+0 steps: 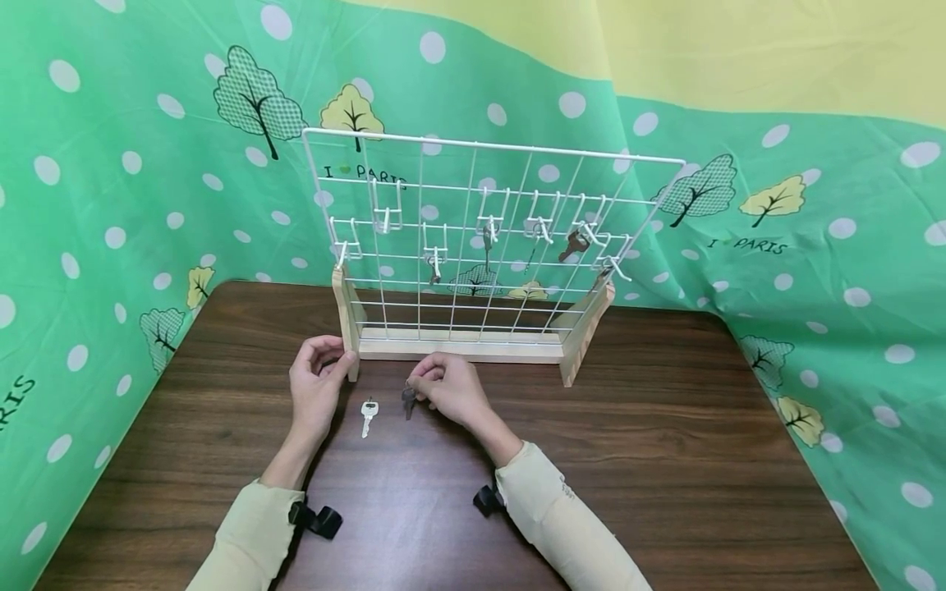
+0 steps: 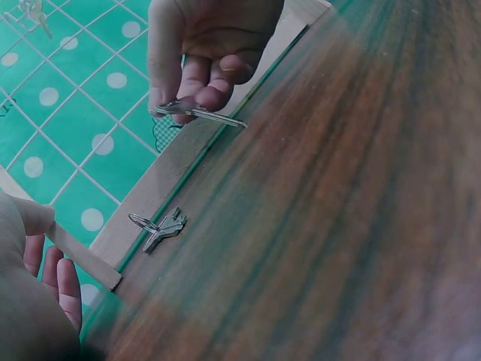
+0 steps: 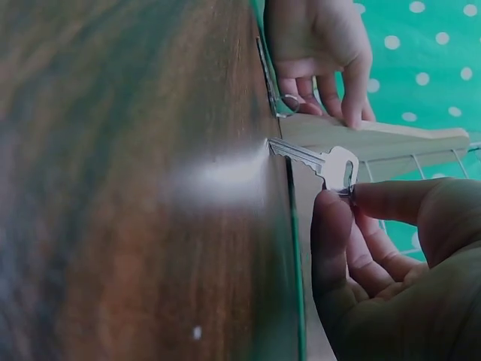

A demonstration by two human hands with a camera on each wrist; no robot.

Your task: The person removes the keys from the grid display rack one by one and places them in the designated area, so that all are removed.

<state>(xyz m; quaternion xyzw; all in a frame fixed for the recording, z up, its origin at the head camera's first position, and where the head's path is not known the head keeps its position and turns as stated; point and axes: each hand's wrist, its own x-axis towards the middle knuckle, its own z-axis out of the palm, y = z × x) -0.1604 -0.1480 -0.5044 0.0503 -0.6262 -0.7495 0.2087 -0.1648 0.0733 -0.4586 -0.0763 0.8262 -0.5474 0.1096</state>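
Observation:
My right hand [image 1: 452,390] pinches a key [image 1: 409,400] near its head, between thumb and index finger. In the right wrist view this key [image 3: 314,159] points its toothed blade down at the tabletop. A second key [image 1: 369,417], with a small ring, lies on the table between the hands. My left hand [image 1: 316,386] grips the left wooden leg [image 1: 346,324] of a white wire grid rack [image 1: 451,238]. Seen from the left wrist, the leg [image 2: 84,259] passes between thumb and fingers.
White hooks [image 1: 387,220] hang across the grid, and several carry keys, such as the brown one [image 1: 575,245]. A wooden base bar [image 1: 458,349] joins the rack's legs. The dark wooden table [image 1: 702,460] is bordered by a green dotted cloth [image 1: 835,271].

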